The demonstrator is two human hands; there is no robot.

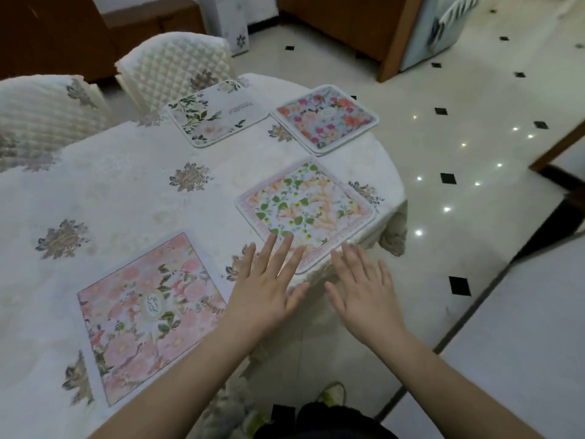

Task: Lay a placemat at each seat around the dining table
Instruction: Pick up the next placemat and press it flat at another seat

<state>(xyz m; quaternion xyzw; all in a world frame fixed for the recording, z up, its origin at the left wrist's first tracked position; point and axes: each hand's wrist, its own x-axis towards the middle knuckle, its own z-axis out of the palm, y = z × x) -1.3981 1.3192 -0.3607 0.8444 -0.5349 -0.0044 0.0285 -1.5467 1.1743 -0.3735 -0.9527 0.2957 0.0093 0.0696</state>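
Both my hands sit at lower centre of the frame, palms down, fingers straight and spread, holding nothing. My left hand (269, 286) reaches over the near corner of the green-leaf mat (305, 210); its fingertips (286, 240) overlie that corner, though I cannot tell whether they press it or hover just above. My right hand (364, 293) lies just beside the same corner, over the table edge, its fingertips near the mat's border but apparently off it.

Step in hand, as I judge it: settling the green-leaf mat at its seat on the right side of the table (133, 191), squaring it flat with the edge. Its right corner lies very near the rim, so a slight push inward seems called for before I let go.

Four mats show on the white cloth. The pink mat (148, 315) lies at lower left, nearest me. The white-floral mat (210, 117) lies at upper centre, in front of a quilted chair (177, 68). The blue-floral mat (326, 120) lies at upper right, near the far rim. All four lie flat and apart from one another.

A second chair (47, 112) stands at upper left with no mat visible before it; the table's left part runs out of frame, so I cannot tell how many seats remain. The next move probably calls for fetching another mat, since my hands carry none.
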